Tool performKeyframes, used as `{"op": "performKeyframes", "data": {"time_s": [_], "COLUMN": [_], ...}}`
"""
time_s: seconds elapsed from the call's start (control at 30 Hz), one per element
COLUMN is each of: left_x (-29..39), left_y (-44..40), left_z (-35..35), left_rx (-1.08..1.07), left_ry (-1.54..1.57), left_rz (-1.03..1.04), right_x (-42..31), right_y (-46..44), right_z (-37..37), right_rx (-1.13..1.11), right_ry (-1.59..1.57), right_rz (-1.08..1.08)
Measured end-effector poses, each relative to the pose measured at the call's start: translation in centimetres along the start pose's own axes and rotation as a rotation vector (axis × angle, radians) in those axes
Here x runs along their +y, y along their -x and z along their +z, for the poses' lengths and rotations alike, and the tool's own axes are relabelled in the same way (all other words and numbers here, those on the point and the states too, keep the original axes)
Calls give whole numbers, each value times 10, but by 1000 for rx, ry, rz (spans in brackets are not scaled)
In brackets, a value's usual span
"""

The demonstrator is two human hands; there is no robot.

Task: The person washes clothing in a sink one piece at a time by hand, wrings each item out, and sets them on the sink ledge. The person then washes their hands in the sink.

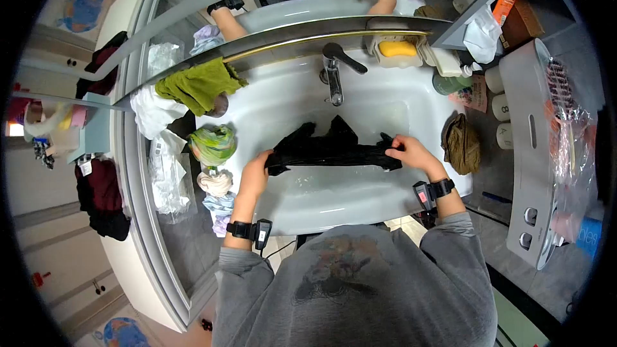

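Observation:
A wet-looking black garment (331, 151) is stretched sideways over the white washbasin (308, 215), its top edge nearly straight between my hands. My left hand (256, 172) grips its left end, and my right hand (412, 153) pinches the right end between thumb and fingers. The far part of the cloth hangs down into the basin in loose folds, so its exact kind is unclear. Behind it stands a metal faucet (333, 77) with a dark lever. Some water shows in the basin bottom.
A yellow soap bar (397, 48) sits in a dish at the back. On the left rim lie a green towel (199, 87), a green patterned cloth (213, 146) and a cream cloth (214, 182). A brown cloth (461, 144) lies on the right rim, near a grey-white rack (524, 154).

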State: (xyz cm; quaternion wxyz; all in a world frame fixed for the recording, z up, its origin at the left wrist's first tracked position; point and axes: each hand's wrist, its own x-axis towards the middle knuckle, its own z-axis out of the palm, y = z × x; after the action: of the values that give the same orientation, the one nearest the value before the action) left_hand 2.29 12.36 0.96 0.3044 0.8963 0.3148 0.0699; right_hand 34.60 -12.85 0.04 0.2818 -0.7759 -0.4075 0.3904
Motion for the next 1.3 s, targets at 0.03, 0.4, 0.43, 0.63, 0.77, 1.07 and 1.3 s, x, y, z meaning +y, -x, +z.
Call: {"op": "performKeyframes", "data": {"time_s": [0.03, 0.4, 0.43, 0.63, 0.77, 1.07, 1.3], "left_x": [-3, -31, -31, -24, 11, -11, -15], "left_y": [3, 38, 41, 33, 4, -24, -11], "left_z": [6, 80, 84, 139, 132, 145, 146], "left_rx": [-18, -170, -203, 0, 101, 556, 265], "left_ry": [-34, 83, 99, 865, 1348, 1668, 1939], "left_rz": [-30, -380, -452, -1039, -1207, -1038, -897], "right_x": [2, -10, -23, -84, -106, -86, -111], "right_y": [1, -44, -57, -124, -140, -114, -79], "right_z": [0, 90, 101, 179, 190, 198, 187], "right_rx": [-20, -88, -103, -62, -306, -275, -204], "right_ry": [-32, 750, 687, 572, 655, 152, 70], "right_rz": [95, -71, -57, -94, -145, -409, -218]}}
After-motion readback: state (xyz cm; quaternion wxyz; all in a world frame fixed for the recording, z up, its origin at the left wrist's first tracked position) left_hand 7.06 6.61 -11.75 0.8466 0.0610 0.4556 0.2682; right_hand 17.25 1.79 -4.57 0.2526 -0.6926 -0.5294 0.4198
